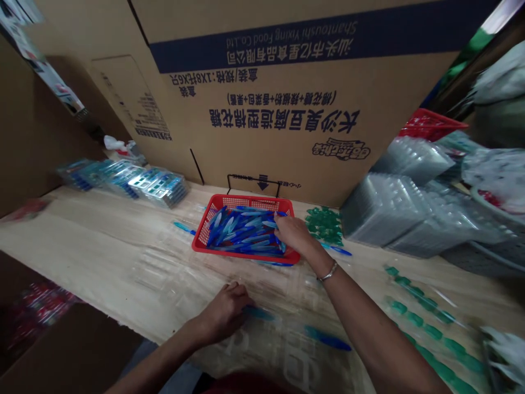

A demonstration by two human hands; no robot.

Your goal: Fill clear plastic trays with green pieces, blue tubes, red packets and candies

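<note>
My right hand [292,234] is inside the right end of a red plastic basket [246,253], its fingertips closed among slim, pointed blue plastic pieces [246,230]. Which piece they pinch is partly hidden. Lower down, my left hand [225,313] has its fingers curled over clear plastic trays [287,293] on the table; what they grip is hidden. A light blue piece [260,313] lies right beside those fingertips. Farther right rests a darker blue piece [328,338], blurred, in a clear tray nearest me.
Behind the basket stands a large printed cardboard box [262,109]. Filled clear packs [158,186] are stacked at left. Green plastic pieces [324,224] lie right of the basket; rows of green pieces [432,331] run down the right. Stacked clear trays [385,210] stand behind them.
</note>
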